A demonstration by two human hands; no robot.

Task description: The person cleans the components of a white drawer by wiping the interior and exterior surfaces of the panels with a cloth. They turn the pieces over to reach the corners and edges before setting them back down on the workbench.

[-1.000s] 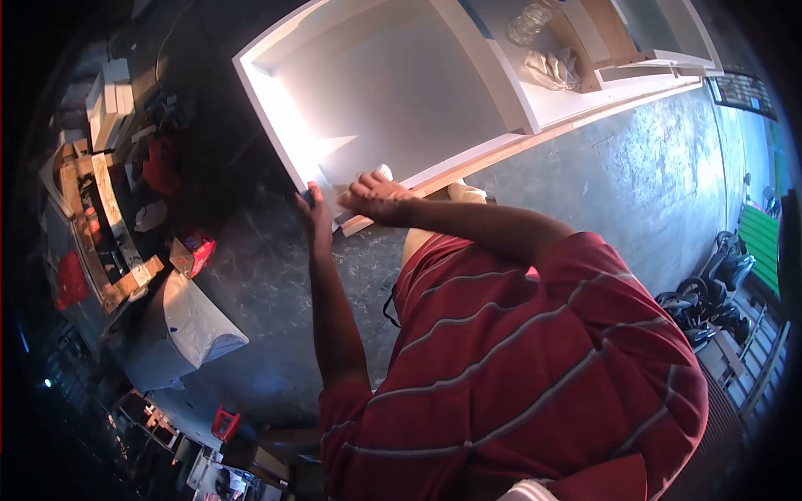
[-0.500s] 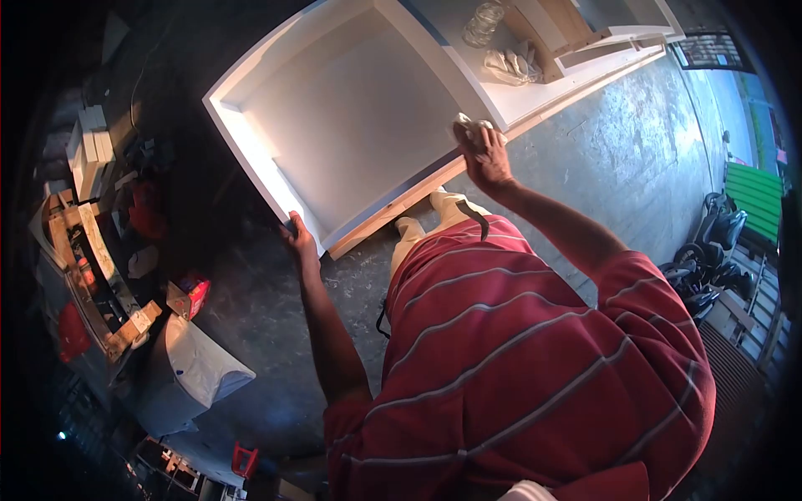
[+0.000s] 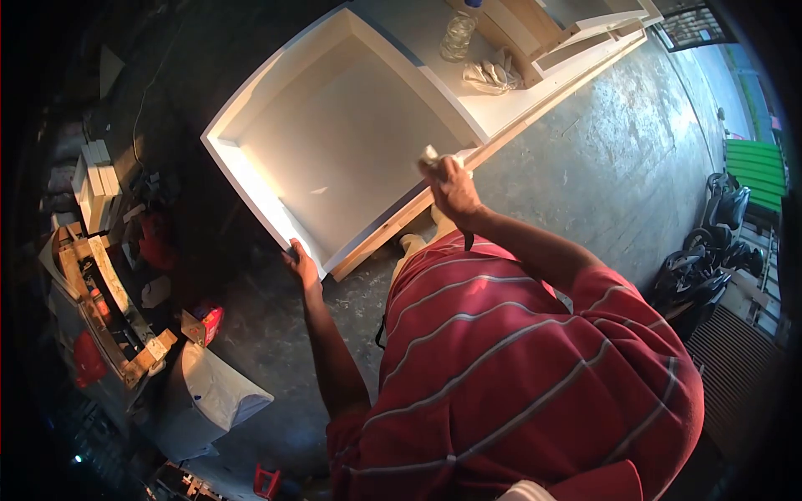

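Observation:
A shallow white box, like a drawer (image 3: 266, 194), lies open side up in front of me. At its near left corner my left hand (image 3: 302, 267) grips the side wall, fingers curled over the edge. My right hand (image 3: 456, 190) is closed around a crumpled whitish rag (image 3: 429, 155), above the near edge of the drawer. A pale wooden rail (image 3: 376, 238) runs beneath that near edge. Beyond the drawer's right wall stand a clear bottle with a blue cap (image 3: 457, 37) and a crumpled plastic bag (image 3: 493, 73), both on a white panel.
Wooden frame pieces (image 3: 551, 33) sit at the upper right. To the left are stacked white boards (image 3: 98, 185), a wooden trestle (image 3: 104, 275), a red box (image 3: 210, 324) and a white curved piece (image 3: 219, 384). Motorbikes (image 3: 710, 259) stand at the right on the concrete floor.
My right hand with the rag has moved left along the near edge, away from the drawer's right corner. My left hand stays at the near left corner. The view has shifted slightly.

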